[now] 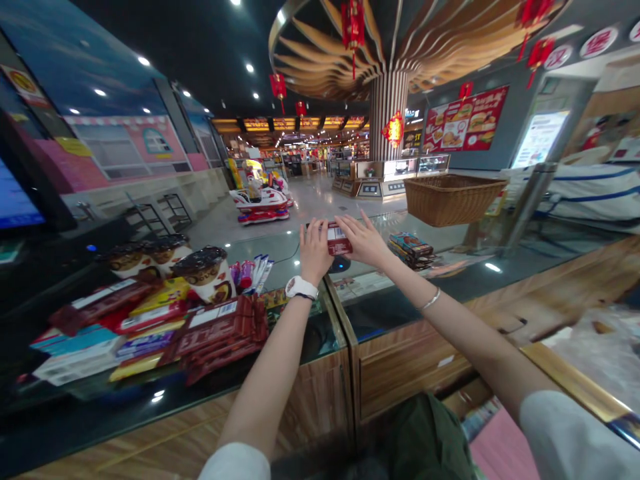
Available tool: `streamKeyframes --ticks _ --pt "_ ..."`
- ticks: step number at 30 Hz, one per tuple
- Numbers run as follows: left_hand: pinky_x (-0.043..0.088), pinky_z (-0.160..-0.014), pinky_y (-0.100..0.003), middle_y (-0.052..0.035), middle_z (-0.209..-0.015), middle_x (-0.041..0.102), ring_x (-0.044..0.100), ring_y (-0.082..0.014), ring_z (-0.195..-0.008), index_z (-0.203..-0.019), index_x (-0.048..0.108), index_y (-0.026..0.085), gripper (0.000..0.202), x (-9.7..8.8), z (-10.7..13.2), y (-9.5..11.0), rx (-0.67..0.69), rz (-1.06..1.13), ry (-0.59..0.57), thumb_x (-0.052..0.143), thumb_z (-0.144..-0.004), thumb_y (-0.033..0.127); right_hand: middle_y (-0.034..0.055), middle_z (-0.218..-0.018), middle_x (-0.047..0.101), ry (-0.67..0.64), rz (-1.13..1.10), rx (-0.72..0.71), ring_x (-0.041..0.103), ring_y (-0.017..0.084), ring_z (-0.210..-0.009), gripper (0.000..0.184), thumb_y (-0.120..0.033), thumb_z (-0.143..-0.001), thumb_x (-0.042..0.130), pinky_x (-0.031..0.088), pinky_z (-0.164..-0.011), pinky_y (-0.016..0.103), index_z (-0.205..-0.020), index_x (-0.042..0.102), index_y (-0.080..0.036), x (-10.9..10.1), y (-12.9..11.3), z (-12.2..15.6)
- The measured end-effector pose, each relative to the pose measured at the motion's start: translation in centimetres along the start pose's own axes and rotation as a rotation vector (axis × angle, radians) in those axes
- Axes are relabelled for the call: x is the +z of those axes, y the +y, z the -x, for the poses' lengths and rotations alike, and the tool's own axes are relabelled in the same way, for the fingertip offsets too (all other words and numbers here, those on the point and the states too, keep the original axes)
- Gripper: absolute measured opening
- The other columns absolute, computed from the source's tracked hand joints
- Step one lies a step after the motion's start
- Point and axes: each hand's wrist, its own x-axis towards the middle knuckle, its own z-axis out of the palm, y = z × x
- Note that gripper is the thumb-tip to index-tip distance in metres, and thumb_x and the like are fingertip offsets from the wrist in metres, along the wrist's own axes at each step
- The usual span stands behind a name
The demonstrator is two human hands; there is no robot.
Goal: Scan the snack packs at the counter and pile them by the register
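Small red box (340, 240), white barcode label (339, 233); between L hand (315, 250), R hand (364, 241)

Two hands (316, 252), one red box (340, 239), three foil-lidded cups (203, 275), one wicker basket (450, 200), one kiddie ride (260, 205)

small red box (340, 247), white barcode label on its visible face, slightly tilted, pinched between left hand (316, 252) and right hand (362, 241) over the glass tabletop (280, 248), left end hidden behind fingers
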Motion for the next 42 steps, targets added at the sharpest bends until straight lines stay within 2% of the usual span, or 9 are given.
streamKeyframes --ticks 7,14,18,22,24,26,31,36,42 --pt "0.014 -0.125 -0.053 -0.0188 -0.148 0.046 0.033 -0.0309 -0.145 -0.148 0.035 0.008 0.07 -1.8 1.8 -3.4 -0.057 -0.096 0.018 0.054 -0.081 0.018 0.0178 -0.152 0.045 0.066 -0.099 -0.07 0.04 0.03 -0.143 0.08 -0.024 -0.078 0.06 0.01 -0.125 0.053 -0.152 0.033 -0.007 3.1 -2.3 -3.1" --pt "0.015 -0.125 -0.054 -0.018 -0.141 0.052 0.035 -0.033 -0.144 -0.144 0.041 0.008 0.066 -1.8 2.5 -4.0 -0.047 -0.171 0.01 0.056 -0.081 0.019 0.0144 -0.155 0.042 0.049 -0.16 -0.07 0.037 0.029 -0.145 0.083 -0.021 -0.077 0.062 0.011 -0.125 0.054 -0.154 0.031 -0.015 4.1 -3.2 -2.4" --pt "0.014 -0.125 -0.054 -0.0193 -0.141 0.051 0.034 -0.0326 -0.144 -0.143 0.04 0.008 0.065 -1.5 2.5 -4.0 -0.077 -0.152 -0.005 0.058 -0.082 0.022 0.0114 -0.156 0.041 0.075 -0.314 -0.058 0.034 0.029 -0.146 0.079 -0.03 -0.082 0.063 0.011 -0.124 0.056 -0.153 0.031 -0.021 3.7 -1.8 -2.1" --pt "0.013 -0.125 -0.055 -0.0196 -0.141 0.051 0.033 -0.034 -0.145 -0.143 0.041 0.008 0.066 -1.6 2.7 -4.4 -0.16 -0.15 0.0 0.059 -0.082 0.025 0.0113 -0.15 0.05 0.147 -0.602 0.12 0.045 0.026 -0.14 0.062 -0.028 -0.088 0.053 0.033 -0.117 0.051 -0.149 0.04 -0.021 3.6 2.3 -1.1" --pt "0.012 -0.125 -0.055 -0.0193 -0.141 0.051 0.034 -0.034 -0.144 -0.143 0.042 0.008 0.065 -1.8 2.8 -4.6 -0.186 -0.151 -0.003 0.059 -0.083 0.026 0.0089 -0.139 0.061 0.049 -0.662 0.175 0.054 0.026 -0.131 0.059 -0.019 -0.081 0.054 0.038 -0.114 0.048 -0.14 0.052 -0.023 4.2 4.4 -0.3" --pt "0.012 -0.125 -0.055 -0.0191 -0.141 0.051 0.034 -0.0336 -0.144 -0.143 0.042 0.008 0.065 -1.9 2.8 -4.7 -0.202 -0.152 -0.006 0.06 -0.083 0.026 0.0072 -0.137 0.062 -0.088 -0.721 0.179 0.055 0.026 -0.131 0.06 -0.012 -0.074 0.053 0.04 -0.112 0.047 -0.133 0.059 -0.023 5.2 5.8 0.3" --pt "0.014 -0.124 -0.055 -0.0188 -0.141 0.051 0.035 -0.0351 -0.143 -0.143 0.041 0.007 0.068 -2.3 2.8 -5.1 -0.241 -0.18 0.011 0.062 -0.08 0.023 0.0077 -0.128 0.068 -0.43 -0.839 0.11 0.068 0.021 -0.111 0.076 -0.001 -0.064 0.05 0.049 -0.103 0.04 -0.137 0.055 -0.021 7.9 5.5 1.1" --pt "0.013 -0.125 -0.056 -0.0195 -0.14 0.051 0.035 -0.034 -0.143 -0.142 0.042 0.008 0.067 -2.4 2.8 -5.8 -0.252 -0.18 0.016 0.06 -0.079 0.017 0.0109 -0.129 0.068 -0.421 -0.7 0.029 0.063 0.025 -0.12 0.066 0.0 -0.064 0.054 0.047 -0.105 0.043 -0.127 0.063 -0.018 9.0 4.2 1.4" --pt "0.015 -0.123 -0.058 -0.0201 -0.14 0.051 0.036 -0.0342 -0.143 -0.141 0.043 0.009 0.065 -2.0 3.0 -6.2 -0.254 -0.19 0.024 0.058 -0.078 0.015 0.0121 -0.115 0.073 -0.408 -0.619 -0.061 0.068 0.025 -0.108 0.055 0.0 -0.065 0.057 0.052 -0.095 0.04 -0.117 0.068 -0.014 8.8 4.4 1.4"
